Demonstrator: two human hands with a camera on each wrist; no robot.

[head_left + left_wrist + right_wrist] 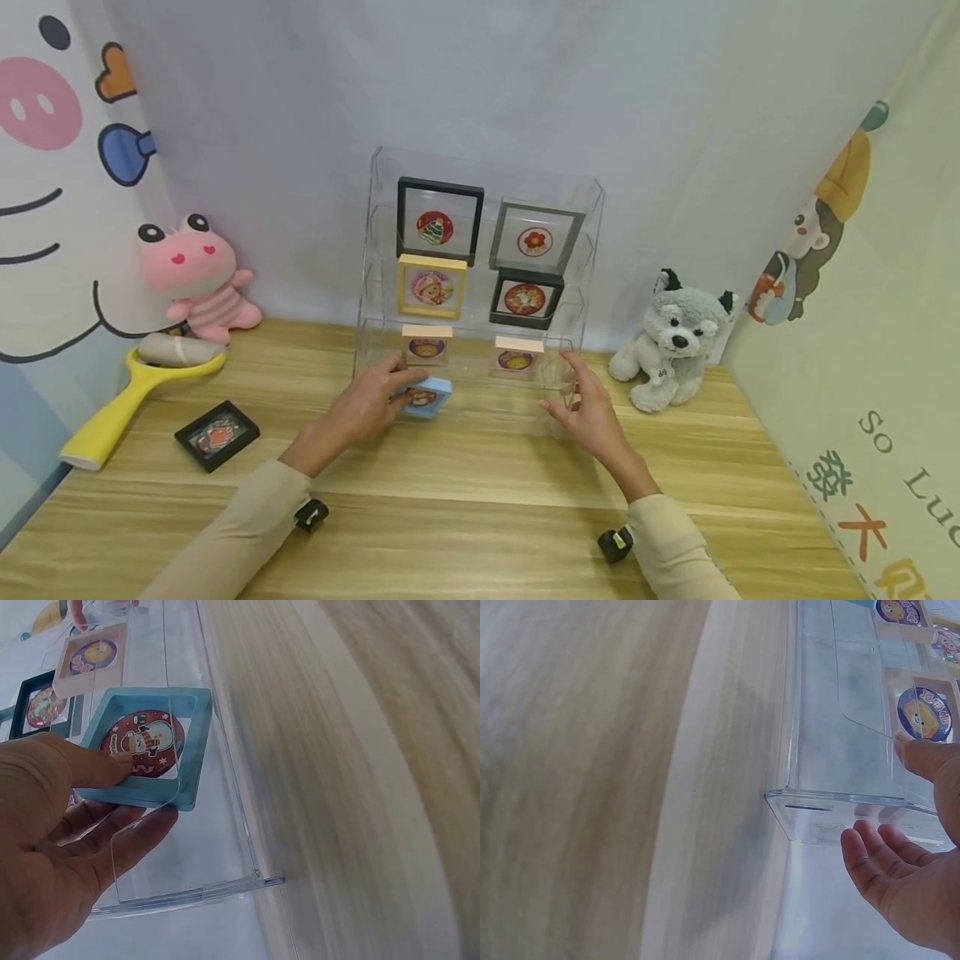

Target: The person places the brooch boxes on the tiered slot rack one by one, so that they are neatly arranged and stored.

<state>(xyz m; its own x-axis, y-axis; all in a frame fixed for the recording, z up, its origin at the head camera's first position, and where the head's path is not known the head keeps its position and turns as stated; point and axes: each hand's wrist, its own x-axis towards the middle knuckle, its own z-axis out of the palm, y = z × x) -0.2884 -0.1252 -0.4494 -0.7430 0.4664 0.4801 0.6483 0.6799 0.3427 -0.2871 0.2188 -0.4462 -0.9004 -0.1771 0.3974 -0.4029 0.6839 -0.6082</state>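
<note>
My left hand [366, 406] pinches a small light blue display frame [196, 746] at the lowest tier of a clear acrylic tiered stand [480, 402]. A round red snowman picture shows inside the frame, with my thumb over its face and the other fingers behind. At the stand's right front corner is my right hand [919, 881], its thumb apart from loosely bent fingers beside the side panel. It holds no frame. Two pale pink frames, the left one [427, 345] and the right one [517, 358], stand just above the blue one.
Higher tiers carry a yellow frame [432, 287], a grey frame [537, 237] and two black ones. On the table lie another black frame [217, 435] and a yellow-handled roller [120, 400]. A pink plush frog [197, 275] and grey plush dog [678, 337] flank the stand.
</note>
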